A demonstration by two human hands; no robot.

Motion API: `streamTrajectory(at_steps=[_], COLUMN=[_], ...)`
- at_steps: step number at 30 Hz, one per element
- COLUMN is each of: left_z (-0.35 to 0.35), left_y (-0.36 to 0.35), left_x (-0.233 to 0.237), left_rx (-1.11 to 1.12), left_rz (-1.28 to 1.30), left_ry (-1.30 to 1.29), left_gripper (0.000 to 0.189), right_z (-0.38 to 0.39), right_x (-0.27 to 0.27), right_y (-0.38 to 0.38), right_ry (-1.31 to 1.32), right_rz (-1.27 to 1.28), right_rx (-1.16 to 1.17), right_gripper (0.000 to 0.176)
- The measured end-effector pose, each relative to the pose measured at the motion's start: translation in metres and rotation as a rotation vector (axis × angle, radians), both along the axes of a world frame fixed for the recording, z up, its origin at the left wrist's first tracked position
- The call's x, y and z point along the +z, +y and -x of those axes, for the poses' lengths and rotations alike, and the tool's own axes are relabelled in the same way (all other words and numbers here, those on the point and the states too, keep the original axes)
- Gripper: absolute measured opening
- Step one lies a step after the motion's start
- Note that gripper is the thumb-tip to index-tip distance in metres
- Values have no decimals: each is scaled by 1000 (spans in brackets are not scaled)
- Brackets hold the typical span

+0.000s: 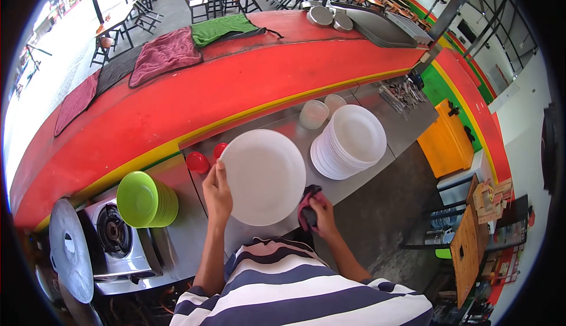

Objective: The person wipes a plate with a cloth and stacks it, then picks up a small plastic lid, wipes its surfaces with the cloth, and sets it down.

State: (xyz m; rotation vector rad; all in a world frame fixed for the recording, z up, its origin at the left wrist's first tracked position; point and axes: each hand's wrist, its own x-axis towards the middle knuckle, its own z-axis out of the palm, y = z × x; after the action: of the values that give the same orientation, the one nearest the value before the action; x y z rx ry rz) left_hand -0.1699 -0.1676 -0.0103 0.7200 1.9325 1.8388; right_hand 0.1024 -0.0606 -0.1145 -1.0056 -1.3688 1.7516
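Left hand [217, 191] pinches the white plate [262, 175] by its left rim, tilted up over the counter's [407, 128] near edge. Right hand [321, 213] is bunched around a dark cloth [308, 199] at the lower right rim. Best grip firmly and wipe clear of the stack of plates [354, 140].

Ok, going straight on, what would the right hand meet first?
Probably the white plate held by the left hand: the right hand, with its cloth, sits beside its rim. Depth unclear.
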Motion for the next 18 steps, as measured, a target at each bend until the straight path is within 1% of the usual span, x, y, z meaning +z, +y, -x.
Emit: streamTrajectory(at_steps=[1,2,4,5,8,9,10,12,13,14,15,16,17,18], left_z=[5,7,12,15,-7,-16,-23,-34,-34,-40,-46,-51,-52,-53], left_y=[-4,-10,-17,-24,-24,-23,-21,-17,-20,-21,-22,-23,-23,-26], left_x=[1,-1,-5,-11,-20,-16,-19,-21,-20,-17,-15,-14,-18,-24], left_rx=[-30,-53,-111,-222,-339,-459,-484,-527,-550,-536,-520,-501,-500,-515], left_rz=[-78,-86,-109,-53,5,44,10,-64,-90,-206,-321,-432,-407,-289], left_ry=[-178,-275,-468,-555,-740,-717,-760,-845,-846,-756,-662,-566,-355,-223], left_gripper=[53,53,55,53,47,47,50,54,59,60,62,63,56,51], right_z=[-6,-8,0,3,20,21,27,25,22,20,20,14,19,25], right_x=[12,25,54,66,82,85,90,80,78,78,79,71,66,61], right_y=[2,1,5,8,11,12,9,20,25,27,25,25,27,28], right_ry=[136,270,479,583,588,535,616,568,591,611,630,691,629,559], right_rz=[80,160,-12,-102,-472,-588,-647,-697,-629,-560,-370,-225,-109,8], right_rx=[-62,-128,-160,-179,-122,-27,-82,-137,-187,-235,-289,-254,-444,-630], right_gripper=[38,43,51,55,63,65,63,56,52,49,47,41,39,37])
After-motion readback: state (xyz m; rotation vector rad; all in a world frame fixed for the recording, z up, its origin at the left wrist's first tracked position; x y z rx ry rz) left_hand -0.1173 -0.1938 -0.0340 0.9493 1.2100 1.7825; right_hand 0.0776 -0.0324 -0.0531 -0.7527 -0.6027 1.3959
